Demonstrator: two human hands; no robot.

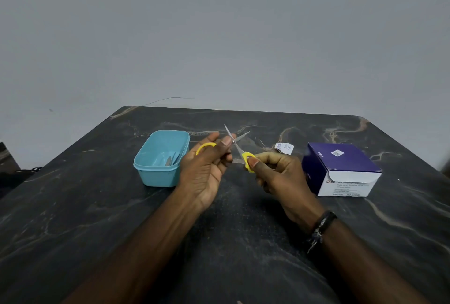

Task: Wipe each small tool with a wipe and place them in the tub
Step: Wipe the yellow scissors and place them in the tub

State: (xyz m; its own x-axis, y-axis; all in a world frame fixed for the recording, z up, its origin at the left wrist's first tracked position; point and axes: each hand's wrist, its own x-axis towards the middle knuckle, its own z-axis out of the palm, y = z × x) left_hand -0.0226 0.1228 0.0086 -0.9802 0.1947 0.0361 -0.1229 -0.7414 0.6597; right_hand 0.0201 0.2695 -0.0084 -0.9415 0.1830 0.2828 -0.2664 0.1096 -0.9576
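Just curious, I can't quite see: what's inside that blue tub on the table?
Inside the blue tub, a grey metal tool leans against its right wall. The near wall hides part of the floor, so more could lie there.

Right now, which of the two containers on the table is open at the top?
The blue tub, left of the hands; its top is uncovered and tools lie inside. The purple and white box on the right is closed.

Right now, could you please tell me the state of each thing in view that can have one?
Scissors: blades spread open, held above the table.
Left hand: grips one yellow handle loop.
Right hand: pinches the other loop.
Tub: lid off, tools already inside.
Swab box: flap closed.
Wipe packet: lying on the table.
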